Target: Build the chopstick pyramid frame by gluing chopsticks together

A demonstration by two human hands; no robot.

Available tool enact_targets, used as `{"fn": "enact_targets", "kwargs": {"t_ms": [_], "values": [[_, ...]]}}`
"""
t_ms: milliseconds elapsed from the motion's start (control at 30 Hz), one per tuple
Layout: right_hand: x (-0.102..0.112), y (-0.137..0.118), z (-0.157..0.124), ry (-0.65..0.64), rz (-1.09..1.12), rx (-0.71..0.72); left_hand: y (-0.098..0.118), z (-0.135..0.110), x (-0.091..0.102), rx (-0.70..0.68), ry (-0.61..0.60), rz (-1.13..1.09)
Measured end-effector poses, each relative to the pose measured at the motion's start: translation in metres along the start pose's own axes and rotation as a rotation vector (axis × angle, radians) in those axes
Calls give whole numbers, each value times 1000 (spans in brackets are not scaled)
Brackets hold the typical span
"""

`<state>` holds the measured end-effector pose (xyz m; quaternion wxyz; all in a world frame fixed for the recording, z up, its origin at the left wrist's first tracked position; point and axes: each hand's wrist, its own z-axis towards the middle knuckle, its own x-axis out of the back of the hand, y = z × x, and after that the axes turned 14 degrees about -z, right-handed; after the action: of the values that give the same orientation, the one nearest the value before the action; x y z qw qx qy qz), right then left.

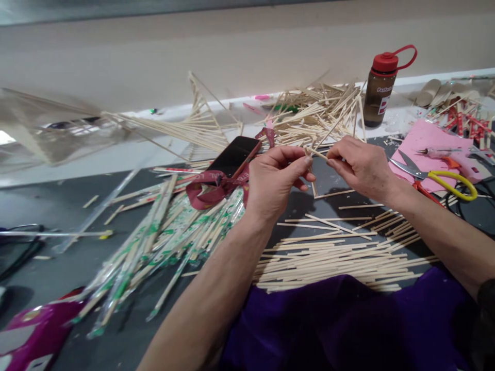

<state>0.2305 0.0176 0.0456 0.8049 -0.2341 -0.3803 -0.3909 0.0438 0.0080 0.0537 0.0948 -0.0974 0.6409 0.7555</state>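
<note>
My left hand (275, 178) pinched a slim wooden stick (319, 154) near one end, my right hand (361, 167) gripping it farther along, fingertips closed; it ran crosswise between them. Nearer me, pale, straight sticks (328, 265) lay loosely side by side on the grey table (50, 203).

Taking the middle of the view as the clock's centre, a dark translucent water bottle (379, 97) with a red cap and carrying loop stands upright at two o'clock, while pink paper (415, 135) lies near three, bearing a pen (444, 153) and the blades of yellow-handled scissors (424, 176). Just off centre toward eleven sits a black-screened smartphone (234, 154), a maroon lanyard (207, 200) bunched against it toward nine; a shiny magenta packet (42, 322) rests at eight.
</note>
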Motion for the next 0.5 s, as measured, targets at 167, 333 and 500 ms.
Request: {"fn": "enact_targets", "kwargs": {"t_ms": [167,333,500], "values": [[0,0,0,-20,-1,-24,-1,-2,0,3,1,4],[2,0,0,-23,7,-22,-2,-2,1,0,6,46],[3,1,0,-25,9,-11,-4,-2,1,-29,-1,56]]}}
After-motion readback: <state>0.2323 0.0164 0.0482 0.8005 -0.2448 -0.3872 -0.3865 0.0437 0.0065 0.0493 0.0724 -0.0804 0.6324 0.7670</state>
